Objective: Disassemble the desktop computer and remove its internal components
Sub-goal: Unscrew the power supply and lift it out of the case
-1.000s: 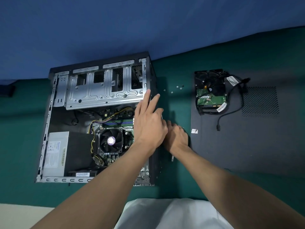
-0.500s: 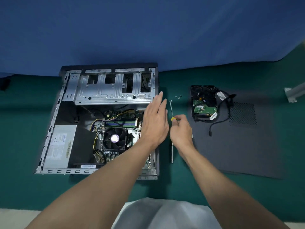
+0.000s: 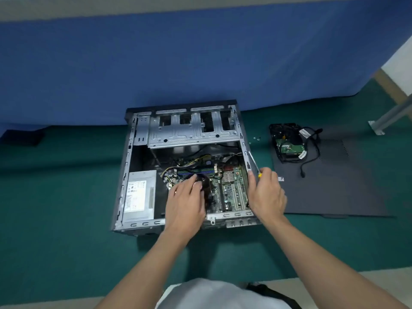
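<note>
While the desktop computer case [image 3: 124, 175] is lying on its side on the green surface [image 3: 55, 208] with its open face turned up, both arms are reaching into it from the near edge. At the left of the case's inside, the grey power supply [image 3: 139, 192] is sitting against the left wall. Just right of it, the left grip [image 3: 186, 197] is lying on top of the dark cooler fan [image 3: 206, 186], fingers [image 3: 194, 181] lightly bent over it; whether they are actually clasping the fan I cannot tell. Beyond the fan, yellow and black wires [image 3: 189, 163] are running across the board, and the silver drive cage [image 3: 191, 132] is spanning the far end of the case. The green motherboard [image 3: 234, 192] is showing between the two grips. The right grip [image 3: 266, 192] is hovering over the case's right wall and is grasping a screwdriver [image 3: 254, 163] by its yellow handle, the shaft pointing far and slightly left along that wall. Right of the case, a few small screws [image 3: 256, 138] are lying on the green surface. Further right, a removed hard drive [image 3: 287, 143] with its black cables [image 3: 312, 152] is resting on the far end of the dark side panel [image 3: 334, 186], well apart from both grips.
</note>
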### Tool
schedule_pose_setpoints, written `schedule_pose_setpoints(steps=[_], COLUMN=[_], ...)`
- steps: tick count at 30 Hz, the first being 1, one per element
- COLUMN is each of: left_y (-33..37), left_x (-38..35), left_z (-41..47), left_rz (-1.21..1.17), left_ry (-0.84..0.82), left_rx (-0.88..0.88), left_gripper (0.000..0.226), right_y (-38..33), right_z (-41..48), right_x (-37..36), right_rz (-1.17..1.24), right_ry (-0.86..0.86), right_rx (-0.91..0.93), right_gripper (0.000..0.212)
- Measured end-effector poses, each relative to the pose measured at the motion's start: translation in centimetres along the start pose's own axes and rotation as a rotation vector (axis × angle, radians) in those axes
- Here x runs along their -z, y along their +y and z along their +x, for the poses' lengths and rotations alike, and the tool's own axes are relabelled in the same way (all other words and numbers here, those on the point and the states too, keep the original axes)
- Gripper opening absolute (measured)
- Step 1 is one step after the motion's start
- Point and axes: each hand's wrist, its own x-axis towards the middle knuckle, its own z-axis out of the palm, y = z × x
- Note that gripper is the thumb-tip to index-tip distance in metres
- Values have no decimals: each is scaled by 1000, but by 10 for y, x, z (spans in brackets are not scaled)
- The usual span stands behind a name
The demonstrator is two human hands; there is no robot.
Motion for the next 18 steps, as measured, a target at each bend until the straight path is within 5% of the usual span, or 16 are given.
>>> schedule_pose_setpoints(steps=[9, 13, 18], left_y=[-48, -59, -80], left_x=[16, 27, 48], left_z=[-60, -78, -94], left_rz=[-73, -114, -160], left_ry=[95, 189, 30], left_rx=[168, 329, 365], left_gripper=[31, 27, 11], right_y=[-22, -39, -48], right_z=[-51, -91, -139], right_x=[11, 2, 1], right_rz=[19, 311, 532], right_ry=[99, -88, -369], right_rx=[144, 262, 176], right_gripper=[20, 27, 27])
